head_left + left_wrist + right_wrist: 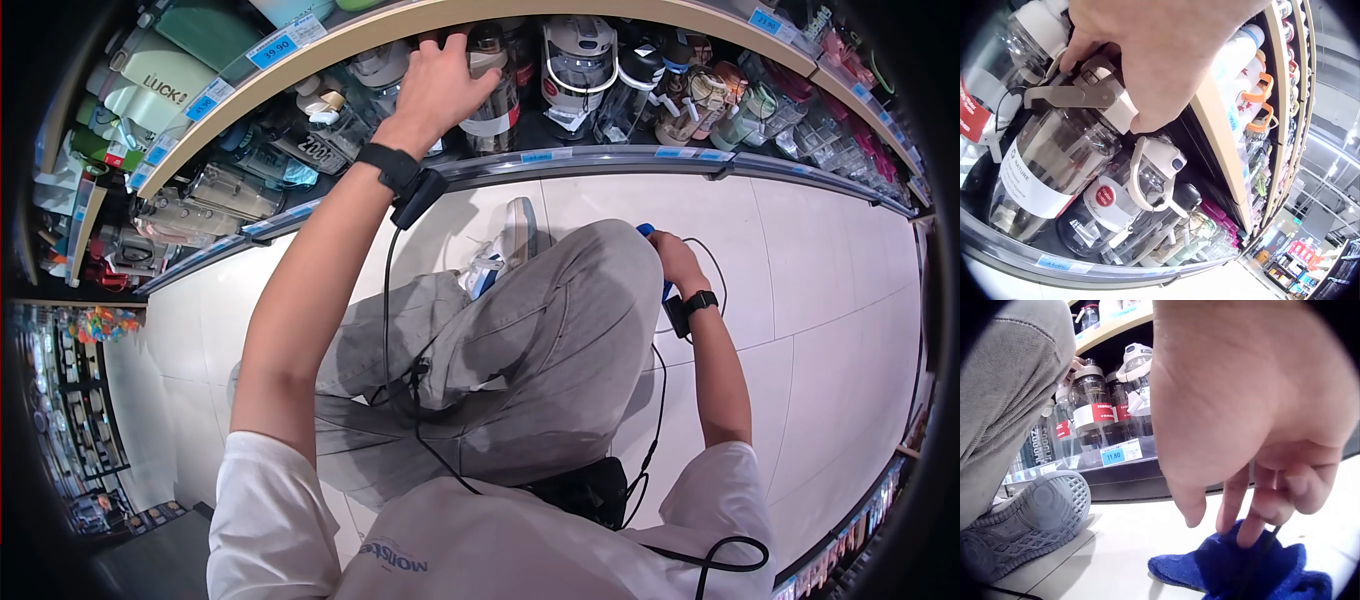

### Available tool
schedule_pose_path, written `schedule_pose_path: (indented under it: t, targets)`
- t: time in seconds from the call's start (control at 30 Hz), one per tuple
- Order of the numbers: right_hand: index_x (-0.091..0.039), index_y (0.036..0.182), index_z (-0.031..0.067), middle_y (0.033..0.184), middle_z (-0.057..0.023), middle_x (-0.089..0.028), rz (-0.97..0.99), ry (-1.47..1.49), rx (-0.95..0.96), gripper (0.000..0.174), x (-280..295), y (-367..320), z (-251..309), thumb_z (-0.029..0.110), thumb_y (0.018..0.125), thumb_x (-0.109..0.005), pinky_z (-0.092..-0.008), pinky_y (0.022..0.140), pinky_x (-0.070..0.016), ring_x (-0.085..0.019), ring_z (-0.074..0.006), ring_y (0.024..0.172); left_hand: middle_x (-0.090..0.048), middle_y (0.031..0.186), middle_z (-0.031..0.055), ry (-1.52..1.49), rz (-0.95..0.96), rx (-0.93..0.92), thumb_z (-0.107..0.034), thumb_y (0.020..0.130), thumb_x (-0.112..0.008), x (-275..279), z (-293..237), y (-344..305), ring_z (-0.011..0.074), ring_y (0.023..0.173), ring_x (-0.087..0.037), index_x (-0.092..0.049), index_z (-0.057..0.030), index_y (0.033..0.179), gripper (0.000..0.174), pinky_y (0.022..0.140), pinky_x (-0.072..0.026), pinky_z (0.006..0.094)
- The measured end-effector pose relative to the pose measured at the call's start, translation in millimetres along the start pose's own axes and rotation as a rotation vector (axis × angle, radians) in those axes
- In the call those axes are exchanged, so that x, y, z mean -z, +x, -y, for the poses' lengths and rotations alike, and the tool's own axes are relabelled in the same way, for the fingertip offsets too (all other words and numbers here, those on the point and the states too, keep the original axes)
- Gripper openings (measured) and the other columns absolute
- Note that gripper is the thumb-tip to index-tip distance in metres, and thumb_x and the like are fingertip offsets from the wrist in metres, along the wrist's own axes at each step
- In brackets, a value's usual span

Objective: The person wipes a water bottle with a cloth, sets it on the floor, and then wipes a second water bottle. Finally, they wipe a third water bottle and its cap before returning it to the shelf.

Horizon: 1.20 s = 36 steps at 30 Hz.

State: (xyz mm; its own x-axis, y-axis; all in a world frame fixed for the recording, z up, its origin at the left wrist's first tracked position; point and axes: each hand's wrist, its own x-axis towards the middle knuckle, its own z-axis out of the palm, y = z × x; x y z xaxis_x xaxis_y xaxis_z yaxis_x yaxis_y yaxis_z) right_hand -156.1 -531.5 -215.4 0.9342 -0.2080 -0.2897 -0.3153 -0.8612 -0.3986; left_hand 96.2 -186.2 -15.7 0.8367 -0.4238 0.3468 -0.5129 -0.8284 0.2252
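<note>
My left hand point(445, 90) reaches into the lower shelf and grips a large clear water bottle point(1047, 175) by its grey-beige lid. In the left wrist view the thumb lies at one side of the lid, the fingers at the far side, partly hidden. The bottle has a white and red paper band and stands among other bottles. Low beside my raised knee, my right hand point(1254, 406) has bent fingers, their tips at a dark blue cloth point(1235, 562). A thin black cord runs down from these fingers across the cloth.
A clear bottle with a white handle point(580, 70) stands to the right of the gripped one. The shelf board above point(690, 15) overhangs the bottles. A grey shoe point(1035, 512) rests on the pale tiled floor point(780, 240). Black cables point(390, 300) hang from my wrists.
</note>
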Motion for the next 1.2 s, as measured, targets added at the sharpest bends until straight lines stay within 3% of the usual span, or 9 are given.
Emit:
schedule_pose_path:
  t: [0.17,0.23,0.43,0.5,0.7,0.83,0.97,1.0,1.2]
  targets:
    - [-0.075,0.108,0.0078,0.108,-0.0168,-0.075,-0.108,-0.022,-0.003,0.033,3,5,10,0.035,0.09,-0.07,-0.0455,0.087,-0.0574,-0.072,-0.0367,0.099,-0.05,0.14,0.0277,-0.186,-0.295,-0.194,-0.03,0.089,-0.075,16,-2,-44,0.0472,0.126,-0.056,-0.056,-0.01,0.143,0.061,0.109,-0.0474,0.0491]
    - [-0.074,0.111,0.008,0.11,-0.0169,-0.074,-0.118,-0.034,0.016,0.034,1,7,7,0.036,0.09,-0.071,-0.0452,0.088,-0.0572,-0.072,-0.0368,0.101,-0.057,0.129,0.0221,-0.242,-0.348,-0.251,-0.023,0.088,-0.073,20,-2,-66,0.0437,0.126,-0.055,-0.058,-0.0079,0.136,0.052,0.108,-0.0469,0.0468]
    - [-0.072,0.118,0.0063,0.111,-0.0159,-0.073,-0.196,0.132,0.016,0.039,8,29,11,0.036,0.091,-0.073,-0.0424,0.089,-0.0564,-0.072,-0.0332,0.1,-0.063,0.121,0.0145,-0.629,0.148,0.113,-0.019,0.09,-0.071,-30,45,-149,0.031,0.108,-0.065,-0.067,-0.0059,0.121,0.033,0.094,-0.0536,0.0391]
    - [-0.071,0.119,0.0054,0.11,-0.015,-0.073,-0.235,0.206,0.038,0.041,23,44,18,0.036,0.092,-0.073,-0.0406,0.087,-0.0563,-0.072,-0.0309,0.098,-0.069,0.115,0.0067,-0.619,0.3,0.104,-0.017,0.097,-0.068,-69,84,-176,0.0176,0.101,-0.067,-0.067,-0.006,0.122,0.028,0.086,-0.0556,0.0315]
    - [-0.069,0.121,0.0051,0.108,-0.0107,-0.068,-0.593,0.239,0.433,0.034,111,77,94,0.026,0.095,-0.075,-0.0361,0.079,-0.0545,-0.067,-0.0214,0.085,-0.071,0.111,0.0017,-1.181,0.524,0.746,-0.02,0.107,-0.057,-96,112,-242,0.0127,0.095,-0.069,-0.067,-0.0113,0.121,0.02,0.08,-0.0562,0.0293]
    - [-0.067,0.125,0.0104,0.112,-0.0085,-0.063,-0.79,0.046,0.565,0.037,164,74,171,0.03,0.095,-0.075,-0.0371,0.076,-0.0543,-0.065,-0.0214,0.083,-0.071,0.111,0.0028,-1.175,0.575,0.67,-0.02,0.107,-0.056,-92,99,-236,0.0145,0.098,-0.069,-0.064,-0.0106,0.125,0.022,0.079,-0.056,0.0293]
    - [-0.062,0.128,0.0045,0.133,-0.0184,-0.059,-0.817,-0.19,0.364,0.055,172,90,215,0.047,0.094,-0.071,-0.0487,0.083,-0.0586,-0.071,-0.0384,0.105,-0.071,0.112,0.0029,-1.235,0.554,0.621,-0.021,0.107,-0.056,-95,92,-235,0.0153,0.096,-0.07,-0.064,-0.0104,0.125,0.022,0.078,-0.0559,0.029]
    - [-0.061,0.128,0.0007,0.133,-0.0273,-0.06,-0.825,-0.221,0.342,0.067,171,95,221,0.058,0.093,-0.066,-0.0544,0.086,-0.0586,-0.068,-0.0473,0.111,-0.07,0.111,0.0027,-1.252,0.567,0.634,-0.022,0.107,-0.057,-96,91,-237,0.015,0.095,-0.07,-0.064,-0.0108,0.124,0.022,0.078,-0.0557,0.0286]
    - [-0.074,0.111,-0.0017,0.113,-0.0336,-0.07,-0.589,-0.389,0.103,0.078,177,121,248,0.071,0.092,-0.057,-0.0528,0.088,-0.0589,-0.071,-0.0479,0.103,-0.069,0.109,0.0019,-1.274,0.572,0.609,-0.025,0.105,-0.059,-89,94,-237,0.0129,0.091,-0.07,-0.065,-0.0121,0.122,0.022,0.076,-0.055,0.0274]
